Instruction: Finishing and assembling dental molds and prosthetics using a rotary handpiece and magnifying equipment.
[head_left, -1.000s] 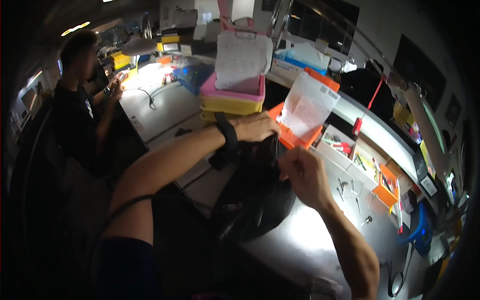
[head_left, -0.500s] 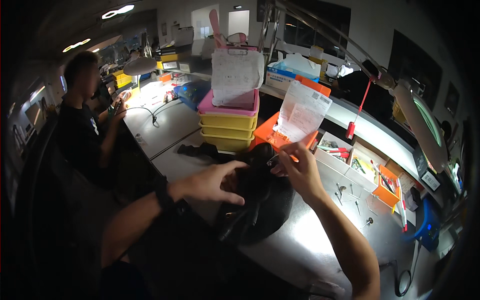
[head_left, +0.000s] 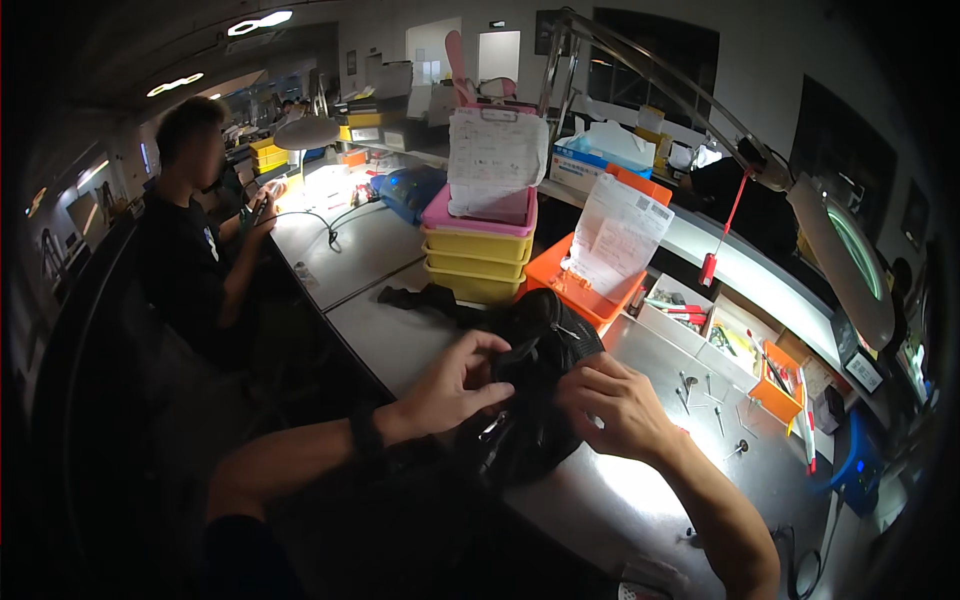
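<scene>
A soft black bag (head_left: 540,425) lies at the near edge of the metal workbench, its dark folds hard to make out. My left hand (head_left: 450,385), with a dark band on its wrist, curls its fingers and thumb around a black flap on the bag's left side. On the bag's right side, my right hand (head_left: 617,405) has its fingers bent and pressed together against the fabric; the fingertips are partly hidden. A pale line like a zipper runs along the bag's top, just beyond the right hand. A black strap (head_left: 425,298) trails from the bag to the left.
Stacked yellow trays (head_left: 478,268) under a pink one stand behind the bag, beside an orange bin (head_left: 560,270) with papers. Loose metal pins (head_left: 719,420) lie to the right. A magnifier lamp (head_left: 845,255) overhangs the right side. A co-worker (head_left: 185,250) sits at left.
My right hand has come down from the bag's top to its right side. My left hand's fingers have curled in on the flap. The whole view has shifted slightly.
</scene>
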